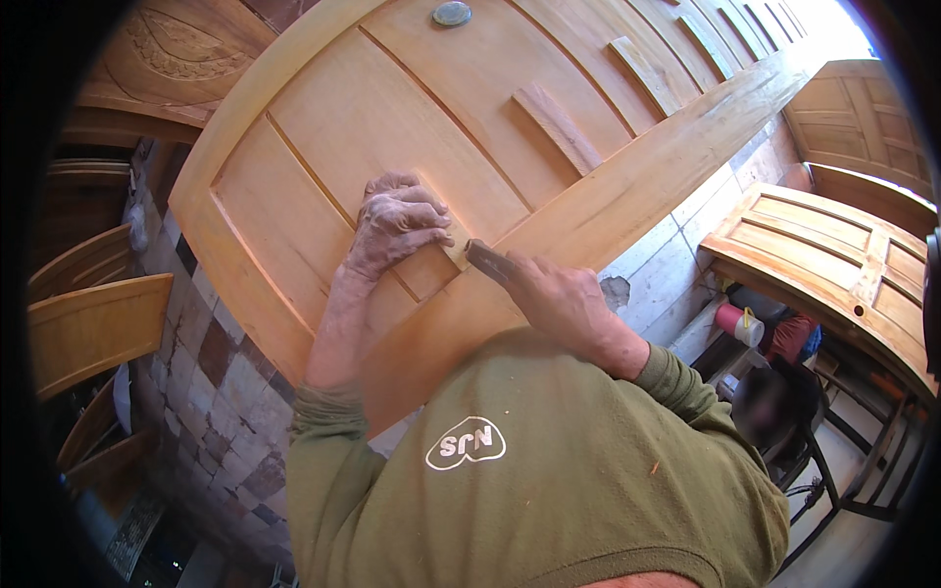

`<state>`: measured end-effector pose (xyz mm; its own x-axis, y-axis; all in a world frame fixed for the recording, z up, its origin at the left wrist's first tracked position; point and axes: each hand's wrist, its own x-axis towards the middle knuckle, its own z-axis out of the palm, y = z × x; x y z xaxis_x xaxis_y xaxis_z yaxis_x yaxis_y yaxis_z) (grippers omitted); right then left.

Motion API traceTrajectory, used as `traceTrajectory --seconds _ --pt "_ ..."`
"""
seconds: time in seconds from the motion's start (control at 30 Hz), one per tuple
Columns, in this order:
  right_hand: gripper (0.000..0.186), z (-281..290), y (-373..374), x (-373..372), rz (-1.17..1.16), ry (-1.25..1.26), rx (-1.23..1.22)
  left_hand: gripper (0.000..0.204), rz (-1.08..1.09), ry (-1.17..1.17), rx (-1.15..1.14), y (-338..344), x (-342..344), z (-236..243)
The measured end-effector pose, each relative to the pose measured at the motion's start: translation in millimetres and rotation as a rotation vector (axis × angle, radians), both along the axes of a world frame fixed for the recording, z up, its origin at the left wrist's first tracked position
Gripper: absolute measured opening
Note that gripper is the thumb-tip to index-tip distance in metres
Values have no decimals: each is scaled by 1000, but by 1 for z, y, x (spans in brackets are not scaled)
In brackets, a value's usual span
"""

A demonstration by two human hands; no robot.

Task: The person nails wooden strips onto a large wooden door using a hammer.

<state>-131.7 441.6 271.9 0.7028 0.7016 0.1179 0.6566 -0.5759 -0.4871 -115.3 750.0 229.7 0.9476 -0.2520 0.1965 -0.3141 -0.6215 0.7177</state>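
Nearest, an olive-green sweatshirt [588,480] leans against the close side of a large framed wooden panel [323,88]. Just beyond it, on the right, the right hand [569,309] has its fingers curled together around a dark, narrow tool [492,263], whose kind I cannot tell. The tool's end points left at the near end of a pale wooden strip [457,252] lying on the panel; whether they touch is unclear. Slightly farther and to the left, the left hand [402,223] lies over that strip, fingers bent and close together; I cannot tell whether they pinch it.

Off to the right are a pink-and-white container [740,324] and a paneled door [814,235]; off to the left, a wooden board [98,328] leans above the tiled floor [211,392]. Farther along the panel lie a second strip [555,127] and a third [644,75]. Beyond the left hand, near the panel's far side, rests a greyish oval object [452,14]; a carved wooden piece [181,54] stands far left.
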Motion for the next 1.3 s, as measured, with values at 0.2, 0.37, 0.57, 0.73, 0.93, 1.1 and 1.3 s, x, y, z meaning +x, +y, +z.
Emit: traceTrajectory --seconds 0.2,0.37,0.57,0.73,0.93,1.1,1.3 --pt "27 9 0 1 -1 44 -30 19 18 3 54 -5 1 9" --pt "23 13 1 0 -40 75 68 21 7 -16 68 -1 -7 5" --pt "22 15 0 -5 -74 91 64 31 405 -68 -160 -5 -36 -8" --pt "24 -21 -14 0 -95 103 143 34 664 -188 239 -28 -28 -21" --pt "32 -4 -33 5 -310 278 306 38 785 -268 305 -39 -29 -26" --pt "30 10 -34 3 -345 390 401 39 609 -144 245 -11 -28 -25" --pt "30 -11 -42 -1 -424 583 429 52 698 236 -508 25 -22 -19"
